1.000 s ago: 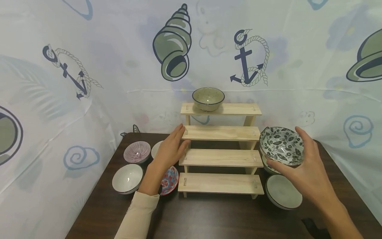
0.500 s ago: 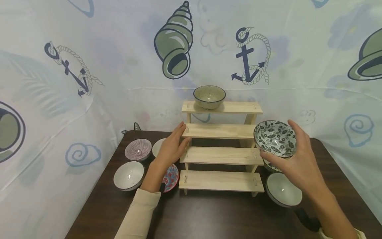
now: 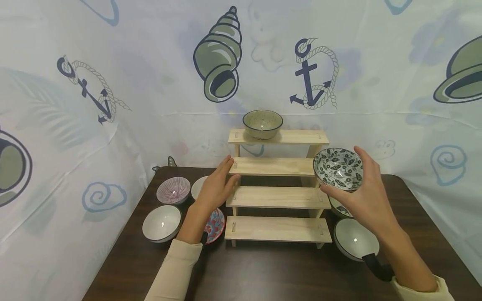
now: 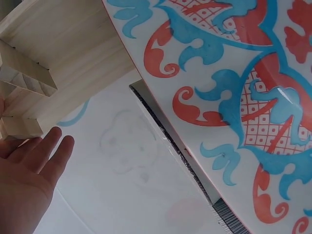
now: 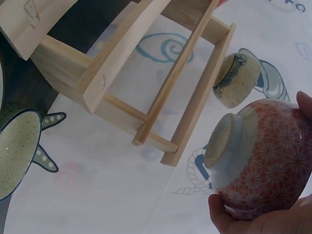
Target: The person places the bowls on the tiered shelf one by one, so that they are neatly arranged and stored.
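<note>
A bowl with a black-and-white leaf pattern inside (image 3: 338,169) is held in my right hand (image 3: 370,198), thumb at the near side and fingers round the far right rim. It hangs in the air by the right end of the third shelf up. The right wrist view shows the same bowl's red floral outside (image 5: 278,151) and pale foot. My left hand (image 3: 215,188) touches the left side of the four-tier wooden rack (image 3: 278,196), fingers straight. A speckled green bowl (image 3: 262,125) sits on the top shelf, left of centre.
Left of the rack stand a pink striped bowl (image 3: 173,190), a white bowl (image 3: 162,223), a partly hidden pale bowl (image 3: 196,188) and a red-and-blue dish (image 3: 216,225). To its right are a patterned bowl (image 3: 339,209) and a pale bowl (image 3: 355,238). A printed cloth (image 3: 150,62) hangs behind.
My right hand has carried the leaf-patterned bowl left and upward, closer to the rack. The left hand has stayed at the rack's side.
</note>
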### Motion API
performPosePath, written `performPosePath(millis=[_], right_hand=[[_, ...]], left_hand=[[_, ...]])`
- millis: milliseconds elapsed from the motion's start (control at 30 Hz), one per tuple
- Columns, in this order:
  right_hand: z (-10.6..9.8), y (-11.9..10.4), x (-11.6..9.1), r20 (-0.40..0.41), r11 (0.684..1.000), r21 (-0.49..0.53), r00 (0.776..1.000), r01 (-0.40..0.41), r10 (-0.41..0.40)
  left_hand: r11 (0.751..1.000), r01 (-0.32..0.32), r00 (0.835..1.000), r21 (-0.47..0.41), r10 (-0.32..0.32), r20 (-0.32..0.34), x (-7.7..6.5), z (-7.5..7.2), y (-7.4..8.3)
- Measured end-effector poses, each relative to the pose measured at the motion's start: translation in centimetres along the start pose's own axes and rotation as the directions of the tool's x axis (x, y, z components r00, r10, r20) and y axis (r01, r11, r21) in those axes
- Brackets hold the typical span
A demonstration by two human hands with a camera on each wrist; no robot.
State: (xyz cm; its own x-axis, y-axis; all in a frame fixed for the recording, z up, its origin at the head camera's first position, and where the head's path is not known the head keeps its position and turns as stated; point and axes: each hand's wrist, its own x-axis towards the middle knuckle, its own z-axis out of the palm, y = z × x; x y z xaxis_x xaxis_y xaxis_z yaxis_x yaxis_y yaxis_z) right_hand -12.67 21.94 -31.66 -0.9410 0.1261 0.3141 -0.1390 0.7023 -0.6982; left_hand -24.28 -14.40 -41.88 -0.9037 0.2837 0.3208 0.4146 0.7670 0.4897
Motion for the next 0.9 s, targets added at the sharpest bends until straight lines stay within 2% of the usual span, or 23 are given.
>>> performPosePath(millis=[367, 900], right_hand=[[0.9, -0.9, 0.9, 0.003, 1.000, 0.025, 1.000, -0.012, 0.012], [2.1, -1.3, 2.1, -0.019, 0.997, 0.054, 0.999, 0.052, -0.051]], left_hand=[[1.000, 0.005, 1.000, -0.013, -0.005, 0.003, 0.0, 0.0, 0.0], [1.000, 0.013, 1.000, -0.019, -0.013, 0.013, 0.0, -0.1, 0.1]])
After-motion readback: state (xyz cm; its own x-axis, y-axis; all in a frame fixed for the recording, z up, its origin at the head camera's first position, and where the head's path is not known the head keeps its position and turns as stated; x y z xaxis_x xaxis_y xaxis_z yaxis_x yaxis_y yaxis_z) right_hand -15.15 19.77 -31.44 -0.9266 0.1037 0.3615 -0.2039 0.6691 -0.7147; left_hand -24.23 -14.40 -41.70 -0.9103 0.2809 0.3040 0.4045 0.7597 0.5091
